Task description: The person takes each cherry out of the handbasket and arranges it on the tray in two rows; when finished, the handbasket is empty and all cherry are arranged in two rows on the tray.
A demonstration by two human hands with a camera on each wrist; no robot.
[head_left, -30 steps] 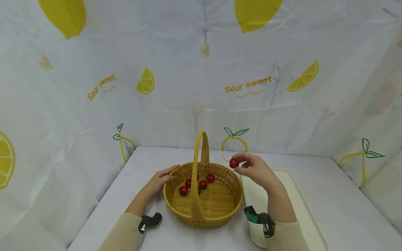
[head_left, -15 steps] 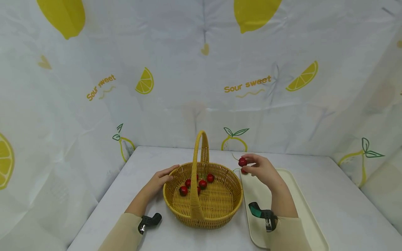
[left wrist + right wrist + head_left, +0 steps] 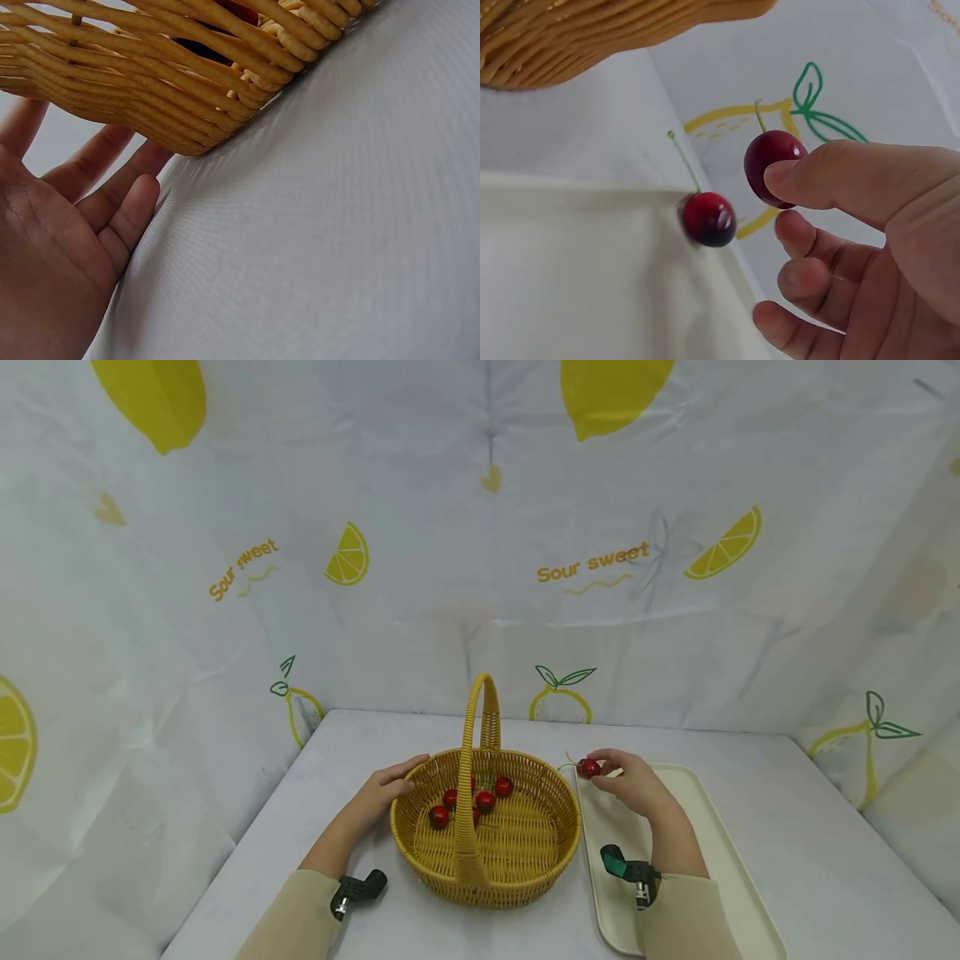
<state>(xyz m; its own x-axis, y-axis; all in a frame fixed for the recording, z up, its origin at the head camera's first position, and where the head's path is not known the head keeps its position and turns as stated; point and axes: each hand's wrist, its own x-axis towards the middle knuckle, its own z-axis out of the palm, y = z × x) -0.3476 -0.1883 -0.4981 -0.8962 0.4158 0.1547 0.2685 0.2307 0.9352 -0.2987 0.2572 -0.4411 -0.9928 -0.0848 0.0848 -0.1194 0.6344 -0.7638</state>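
My right hand [image 3: 633, 783] pinches a dark red cherry [image 3: 763, 165] with a thin green stem between thumb and fingers. Just beside it in the right wrist view, a second cherry [image 3: 709, 219] lies in the far corner of the cream tray [image 3: 701, 835]. In the head view the two cherries overlap at the fingertips. My left hand [image 3: 372, 800] rests against the left side of a yellow wicker basket [image 3: 510, 893]. Its fingers [image 3: 90, 161] reach fairly straight along the outer wall. Several cherries [image 3: 486, 801] lie in the basket's left half, some partly behind the handle.
An arched handle [image 3: 467, 810] rises over the basket's middle. The tray stands close to the basket's right side, under my right forearm. Behind the white table [image 3: 810, 827] hangs a lemon-print cloth [image 3: 420, 610].
My right hand has moved the cherry right, then down to the tray's far corner, beside the second cherry. The left hand and basket have stayed put.
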